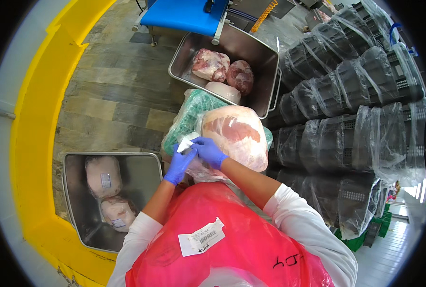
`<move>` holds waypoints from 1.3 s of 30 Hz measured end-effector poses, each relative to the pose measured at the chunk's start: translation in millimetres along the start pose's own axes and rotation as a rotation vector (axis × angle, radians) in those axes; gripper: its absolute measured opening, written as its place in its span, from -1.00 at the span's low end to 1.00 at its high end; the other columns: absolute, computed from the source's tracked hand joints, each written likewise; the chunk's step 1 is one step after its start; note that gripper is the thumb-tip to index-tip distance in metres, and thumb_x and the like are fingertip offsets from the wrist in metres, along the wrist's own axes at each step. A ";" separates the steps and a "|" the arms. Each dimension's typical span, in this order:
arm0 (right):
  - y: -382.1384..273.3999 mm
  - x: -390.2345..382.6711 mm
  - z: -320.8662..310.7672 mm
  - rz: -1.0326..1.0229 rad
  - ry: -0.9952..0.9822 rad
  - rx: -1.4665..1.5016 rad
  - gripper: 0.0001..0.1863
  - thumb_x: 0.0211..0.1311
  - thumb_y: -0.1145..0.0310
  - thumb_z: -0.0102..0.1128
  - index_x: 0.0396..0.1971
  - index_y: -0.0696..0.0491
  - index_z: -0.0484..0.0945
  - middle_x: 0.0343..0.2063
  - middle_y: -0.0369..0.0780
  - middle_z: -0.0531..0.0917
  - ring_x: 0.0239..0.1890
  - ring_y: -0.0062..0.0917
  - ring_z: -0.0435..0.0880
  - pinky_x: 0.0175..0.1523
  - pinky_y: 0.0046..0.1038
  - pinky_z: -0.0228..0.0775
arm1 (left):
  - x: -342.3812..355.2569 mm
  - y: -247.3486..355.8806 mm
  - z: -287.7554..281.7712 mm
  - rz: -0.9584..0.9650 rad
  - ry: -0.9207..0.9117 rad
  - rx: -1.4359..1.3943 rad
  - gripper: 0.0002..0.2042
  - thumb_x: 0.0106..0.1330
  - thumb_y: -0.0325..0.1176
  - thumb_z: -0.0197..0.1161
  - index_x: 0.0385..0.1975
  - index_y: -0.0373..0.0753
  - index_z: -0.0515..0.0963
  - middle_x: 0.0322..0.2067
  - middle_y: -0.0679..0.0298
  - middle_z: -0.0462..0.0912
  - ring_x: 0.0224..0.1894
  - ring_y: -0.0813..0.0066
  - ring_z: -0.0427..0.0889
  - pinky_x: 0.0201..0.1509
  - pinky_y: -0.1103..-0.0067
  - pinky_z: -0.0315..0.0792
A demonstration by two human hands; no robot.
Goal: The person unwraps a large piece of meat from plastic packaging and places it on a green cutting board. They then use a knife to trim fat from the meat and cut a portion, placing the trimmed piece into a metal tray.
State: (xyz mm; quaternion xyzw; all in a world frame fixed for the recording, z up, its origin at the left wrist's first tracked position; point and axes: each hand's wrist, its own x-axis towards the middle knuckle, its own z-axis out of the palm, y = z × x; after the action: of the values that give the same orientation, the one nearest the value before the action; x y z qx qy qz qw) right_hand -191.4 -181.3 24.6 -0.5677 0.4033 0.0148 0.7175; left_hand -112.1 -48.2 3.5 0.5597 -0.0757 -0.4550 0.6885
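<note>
My left hand [180,163] and my right hand [210,152], both in blue gloves, meet with fingers closed on a small white piece [186,143], perhaps a paper label. Just right of them lies a large pale cut of meat [234,134] with clear plastic around it, resting on green plastic-covered material [192,111]. Below my hands, a white printed label [201,237] is stuck to my red plastic apron [179,268].
A steel bin [174,71] with several meat pieces stands ahead, beside a blue-topped conveyor [179,16]. Another steel bin [136,182] with two wrapped cuts sits at left, near a yellow kerb [31,143]. Stacked dark crates [342,138] in plastic line the right.
</note>
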 end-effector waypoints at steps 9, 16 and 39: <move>-28.7 -74.5 -85.6 -0.554 0.611 -1.209 -0.30 0.25 -0.01 0.36 0.33 0.01 0.48 0.31 0.07 0.47 0.33 0.03 0.44 0.39 0.00 0.26 | 66.4 -73.9 20.5 -0.189 0.107 -0.144 -0.70 0.37 -0.35 0.44 0.05 -0.29 0.67 -0.10 0.29 0.74 -0.15 0.44 0.71 -0.07 0.45 0.59; 9.6 -84.7 -126.0 -0.370 0.791 -1.207 -0.01 0.12 -0.25 0.37 0.47 -0.03 0.30 0.46 0.11 0.25 0.49 0.21 0.14 0.49 0.20 -0.02 | 74.2 -93.6 20.6 -0.483 -0.102 -0.471 -0.68 0.53 -0.20 0.21 0.15 -0.22 0.60 -0.03 0.24 0.73 -0.06 0.33 0.74 0.07 0.41 0.63; 28.2 -66.9 -239.7 -0.171 0.622 -0.341 0.23 0.05 -0.37 0.45 0.47 0.26 0.17 0.22 0.26 0.53 0.24 0.13 0.57 0.31 -0.05 0.43 | 73.8 -81.3 68.6 -0.342 0.059 -0.333 -0.50 0.63 -0.05 -0.08 0.39 -0.23 0.41 0.28 0.12 0.58 0.25 0.16 0.59 0.39 0.27 0.47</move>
State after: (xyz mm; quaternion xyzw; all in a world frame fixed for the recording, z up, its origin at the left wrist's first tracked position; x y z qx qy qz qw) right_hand -384.7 -340.3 34.6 -0.6882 0.5450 -0.1516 0.4544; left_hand -155.9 -145.5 -69.8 0.4561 0.1164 -0.5547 0.6861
